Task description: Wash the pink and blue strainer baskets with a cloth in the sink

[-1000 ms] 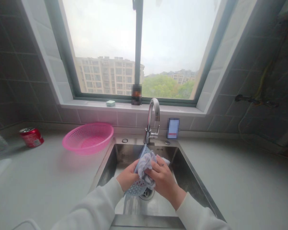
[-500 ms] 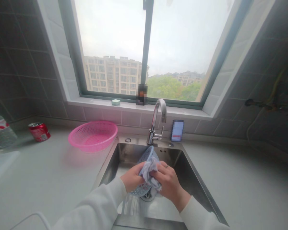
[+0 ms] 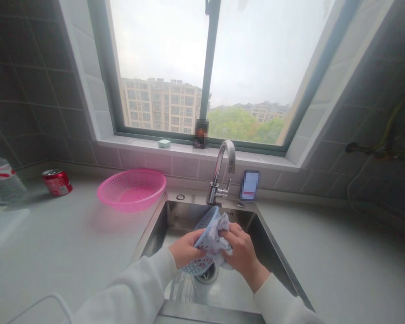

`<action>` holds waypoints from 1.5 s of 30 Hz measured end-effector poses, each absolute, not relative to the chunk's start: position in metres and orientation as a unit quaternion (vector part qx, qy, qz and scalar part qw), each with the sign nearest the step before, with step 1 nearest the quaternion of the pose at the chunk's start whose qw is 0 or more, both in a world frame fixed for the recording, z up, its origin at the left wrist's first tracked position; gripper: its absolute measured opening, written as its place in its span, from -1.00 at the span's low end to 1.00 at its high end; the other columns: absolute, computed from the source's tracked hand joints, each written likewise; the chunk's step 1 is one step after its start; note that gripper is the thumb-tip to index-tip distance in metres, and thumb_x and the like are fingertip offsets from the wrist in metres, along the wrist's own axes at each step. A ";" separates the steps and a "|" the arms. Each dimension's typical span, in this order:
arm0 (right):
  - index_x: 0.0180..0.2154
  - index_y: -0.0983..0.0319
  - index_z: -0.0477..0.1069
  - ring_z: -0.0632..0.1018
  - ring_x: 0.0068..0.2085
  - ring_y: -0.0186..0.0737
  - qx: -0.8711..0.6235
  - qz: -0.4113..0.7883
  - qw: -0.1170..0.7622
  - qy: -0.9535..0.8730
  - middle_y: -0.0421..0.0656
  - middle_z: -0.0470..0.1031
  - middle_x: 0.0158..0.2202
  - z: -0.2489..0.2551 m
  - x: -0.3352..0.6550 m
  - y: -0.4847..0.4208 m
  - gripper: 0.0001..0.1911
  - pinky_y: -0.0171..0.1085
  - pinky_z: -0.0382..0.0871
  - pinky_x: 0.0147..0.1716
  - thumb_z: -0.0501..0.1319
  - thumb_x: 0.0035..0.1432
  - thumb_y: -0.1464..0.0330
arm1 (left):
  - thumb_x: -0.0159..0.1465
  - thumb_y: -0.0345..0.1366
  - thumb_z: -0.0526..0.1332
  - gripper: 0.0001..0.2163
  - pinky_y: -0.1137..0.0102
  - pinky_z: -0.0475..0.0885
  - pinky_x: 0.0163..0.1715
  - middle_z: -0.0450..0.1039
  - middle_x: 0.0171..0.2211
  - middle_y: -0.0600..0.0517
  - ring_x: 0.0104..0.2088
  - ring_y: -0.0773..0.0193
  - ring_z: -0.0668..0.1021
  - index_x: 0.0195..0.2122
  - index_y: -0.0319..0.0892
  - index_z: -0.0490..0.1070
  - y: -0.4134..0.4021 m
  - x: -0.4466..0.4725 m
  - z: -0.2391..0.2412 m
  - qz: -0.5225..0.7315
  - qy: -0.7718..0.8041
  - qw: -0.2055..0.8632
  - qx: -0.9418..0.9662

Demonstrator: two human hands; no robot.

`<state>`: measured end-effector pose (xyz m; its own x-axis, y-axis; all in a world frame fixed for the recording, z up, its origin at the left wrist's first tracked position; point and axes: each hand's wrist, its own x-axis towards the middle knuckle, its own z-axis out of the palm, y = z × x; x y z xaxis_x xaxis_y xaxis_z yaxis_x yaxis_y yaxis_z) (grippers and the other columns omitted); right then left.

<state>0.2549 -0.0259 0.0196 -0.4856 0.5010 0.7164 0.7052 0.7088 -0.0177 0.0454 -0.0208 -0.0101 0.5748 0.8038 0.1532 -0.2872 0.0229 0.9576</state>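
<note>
Above the drain (image 3: 207,275) of the sink (image 3: 175,216), the left hand (image 3: 185,248) curls its grip round the tilted blue basket (image 3: 202,246), steadying it, while the right hand (image 3: 242,252) pinches a bunched cloth (image 3: 222,228) against its mesh, seemingly so drips land in the basin.

Sill object (image 3: 201,133) is blurred; cloth (image 3: 221,225) hides part of blue basket (image 3: 205,229).
</note>
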 end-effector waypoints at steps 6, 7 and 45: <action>-0.20 0.17 0.58 0.59 -0.22 -0.03 -0.437 -0.164 0.385 -0.796 -0.05 0.64 -0.23 0.016 0.274 -0.014 -0.74 -0.18 0.48 -0.26 0.18 0.08 0.42 | 0.03 -0.04 0.53 -0.30 0.21 0.43 -0.04 0.60 -0.14 -0.11 -0.12 0.00 0.58 0.17 -0.22 0.49 -0.023 0.044 -0.016 0.375 0.215 0.698 0.570; -0.22 0.15 0.58 0.58 -0.23 -0.05 -0.413 -0.158 0.382 -0.812 -0.07 0.63 -0.26 0.018 0.269 -0.019 -0.78 -0.20 0.46 -0.28 0.19 0.11 0.40 | 0.07 0.02 0.50 -0.30 0.23 0.43 -0.04 0.60 -0.13 -0.12 -0.12 0.02 0.58 0.18 -0.22 0.48 -0.023 0.045 -0.016 0.388 0.211 0.696 0.566; -0.16 0.19 0.58 0.57 -0.18 -0.02 -0.465 -0.121 0.347 -0.805 -0.03 0.63 -0.19 0.020 0.273 -0.015 -0.71 -0.18 0.44 -0.23 0.19 0.07 0.40 | 0.20 0.24 0.24 -0.51 0.42 0.27 -0.49 0.31 -0.53 0.13 -0.51 0.31 0.37 -0.40 -0.17 0.33 -0.022 0.047 -0.005 0.442 0.384 0.581 0.565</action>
